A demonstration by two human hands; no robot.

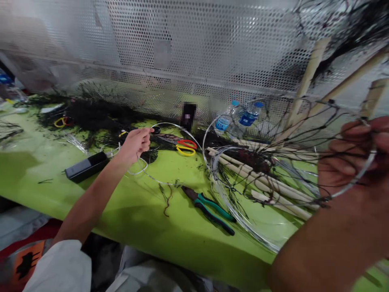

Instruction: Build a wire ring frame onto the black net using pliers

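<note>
My left hand (pixel 135 144) is over the left-middle of the green table with its fingers closed in a pinch. The fingertips are beside a small black object (pixel 156 129); what they hold, if anything, is too small to tell. Raised at the right edge, my right hand (pixel 340 162) has its fingers pinched on a clear plastic cord (pixel 366 168), which bends down along the hand. Thin dark, knotted strands (pixel 291 150) stretch leftward from this hand. A white cable (pixel 173 124) arcs across the table to the right of my left hand.
Green-handled pliers (pixel 212 209), red-and-yellow scissors (pixel 186 147) and a black box-shaped device (pixel 86 166) lie on the green table (pixel 136 219). Coiled clear tubing (pixel 217 174), wooden sticks (pixel 261 178) and two water bottles (pixel 223 123) are to the right. A perforated metal panel (pixel 136 40) stands behind.
</note>
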